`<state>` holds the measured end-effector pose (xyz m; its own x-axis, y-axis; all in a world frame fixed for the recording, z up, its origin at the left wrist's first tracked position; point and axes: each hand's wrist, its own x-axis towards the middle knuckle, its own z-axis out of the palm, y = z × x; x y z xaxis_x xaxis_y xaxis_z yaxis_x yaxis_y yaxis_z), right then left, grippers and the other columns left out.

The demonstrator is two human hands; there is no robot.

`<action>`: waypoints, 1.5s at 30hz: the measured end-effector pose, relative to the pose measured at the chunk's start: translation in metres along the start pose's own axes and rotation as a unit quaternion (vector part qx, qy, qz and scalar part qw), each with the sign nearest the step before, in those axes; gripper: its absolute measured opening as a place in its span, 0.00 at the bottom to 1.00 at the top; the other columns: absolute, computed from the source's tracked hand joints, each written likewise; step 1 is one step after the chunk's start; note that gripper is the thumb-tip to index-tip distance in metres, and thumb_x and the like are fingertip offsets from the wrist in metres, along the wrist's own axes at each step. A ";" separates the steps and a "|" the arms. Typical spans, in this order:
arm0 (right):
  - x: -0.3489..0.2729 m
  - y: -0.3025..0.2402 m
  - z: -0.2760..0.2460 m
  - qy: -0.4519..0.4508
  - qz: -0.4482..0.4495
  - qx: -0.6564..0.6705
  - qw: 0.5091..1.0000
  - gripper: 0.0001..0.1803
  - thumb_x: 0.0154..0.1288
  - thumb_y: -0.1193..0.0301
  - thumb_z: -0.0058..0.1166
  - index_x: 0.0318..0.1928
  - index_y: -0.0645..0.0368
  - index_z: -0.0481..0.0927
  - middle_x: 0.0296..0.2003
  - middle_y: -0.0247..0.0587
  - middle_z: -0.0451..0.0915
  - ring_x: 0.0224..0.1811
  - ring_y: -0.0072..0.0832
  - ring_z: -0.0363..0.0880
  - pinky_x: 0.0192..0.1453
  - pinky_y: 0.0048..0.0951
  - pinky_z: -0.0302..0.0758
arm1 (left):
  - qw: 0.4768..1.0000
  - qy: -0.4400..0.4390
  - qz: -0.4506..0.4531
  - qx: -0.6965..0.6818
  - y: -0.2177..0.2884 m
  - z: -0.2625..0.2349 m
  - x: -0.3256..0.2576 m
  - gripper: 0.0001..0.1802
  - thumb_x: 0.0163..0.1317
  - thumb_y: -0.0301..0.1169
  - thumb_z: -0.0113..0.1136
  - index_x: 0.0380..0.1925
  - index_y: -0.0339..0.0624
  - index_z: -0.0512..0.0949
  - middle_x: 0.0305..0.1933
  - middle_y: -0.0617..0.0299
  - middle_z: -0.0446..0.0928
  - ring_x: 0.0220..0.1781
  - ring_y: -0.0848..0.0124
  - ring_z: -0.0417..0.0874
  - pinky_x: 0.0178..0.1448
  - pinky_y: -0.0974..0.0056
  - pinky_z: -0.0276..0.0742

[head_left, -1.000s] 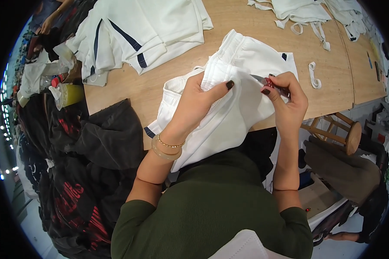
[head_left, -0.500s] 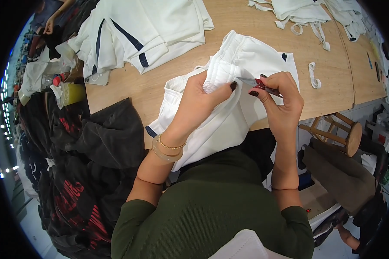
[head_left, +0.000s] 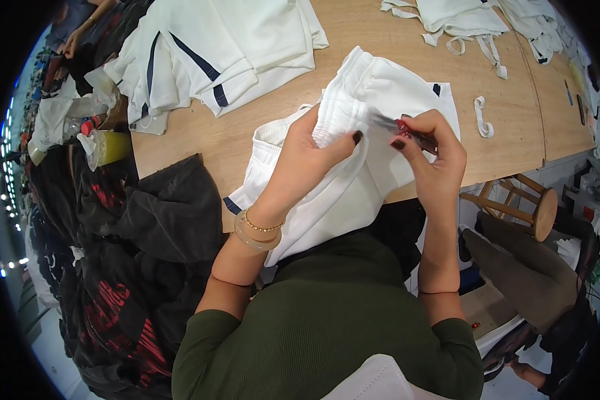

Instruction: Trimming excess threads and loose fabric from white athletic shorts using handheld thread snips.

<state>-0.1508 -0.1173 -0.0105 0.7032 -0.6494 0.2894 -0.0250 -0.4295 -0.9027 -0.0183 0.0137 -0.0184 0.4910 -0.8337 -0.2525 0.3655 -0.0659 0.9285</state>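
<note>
Head view: my left hand (head_left: 307, 157) is pinching the gathered waistband of the white garment (head_left: 353, 167), thumb pressing on top, fingers curling under the fold, so it's clenched on fabric. My right hand (head_left: 430, 150) is gripping a small dark tool with a red part (head_left: 407, 131), fingertips closed tight around it, its tip touching the waistband just beside my left thumb. Can't tell exactly what kind of tool it is, too small.

The white garment is lying on the wooden table (head_left: 513, 113), its near end hanging over the table's front edge toward my body. It's showing a small navy mark (head_left: 437, 89) at the far right corner and a navy strip (head_left: 232, 205) at the lower left hem.

A stack of folded white garments with navy stripes (head_left: 227, 47) is sitting on the table's far left, well apart from my hands. More white pieces with loose straps (head_left: 473, 20) are lying at the far right edge, and a short white strap loop (head_left: 484, 117) is resting alone near the garment's right side.

Dark clothes with red print (head_left: 127, 267) are piling up to my left off the table. A wooden stool (head_left: 520, 203) is standing under the table's right end.
</note>
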 end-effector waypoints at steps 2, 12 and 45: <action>0.004 -0.005 0.000 0.047 0.117 0.153 0.980 0.14 0.53 0.76 0.66 0.38 0.63 0.76 0.26 0.28 0.72 0.31 0.16 0.70 0.36 0.15 0.70 | 1.000 0.003 0.009 -0.019 -0.001 0.000 0.000 0.21 0.58 0.20 0.54 0.54 0.31 0.71 0.48 0.61 0.77 0.46 0.77 0.77 0.53 0.70 0.73; 0.008 0.004 0.030 -0.016 0.049 0.043 0.998 0.08 0.55 0.80 0.60 0.37 0.63 0.80 0.29 0.30 0.78 0.30 0.15 0.72 0.34 0.17 0.70 | 0.998 -0.015 0.032 0.048 -0.007 0.000 0.001 0.19 0.54 0.22 0.57 0.48 0.34 0.75 0.40 0.66 0.78 0.42 0.80 0.74 0.48 0.71 0.71; 0.020 -0.009 -0.003 -0.015 -0.064 -0.114 0.991 0.16 0.47 0.75 0.68 0.38 0.60 0.77 0.29 0.34 0.75 0.30 0.28 0.70 0.33 0.25 0.69 | 0.998 0.036 -0.009 0.041 0.012 -0.008 -0.003 0.12 0.60 0.28 0.59 0.40 0.31 0.78 0.35 0.67 0.79 0.35 0.84 0.72 0.39 0.76 0.70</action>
<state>-0.1382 -0.1280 0.0047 0.7322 -0.5623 0.3843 -0.0920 -0.6407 -0.7622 -0.0089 0.0203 -0.0087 0.5418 -0.7902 -0.2863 0.3103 -0.1285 0.9419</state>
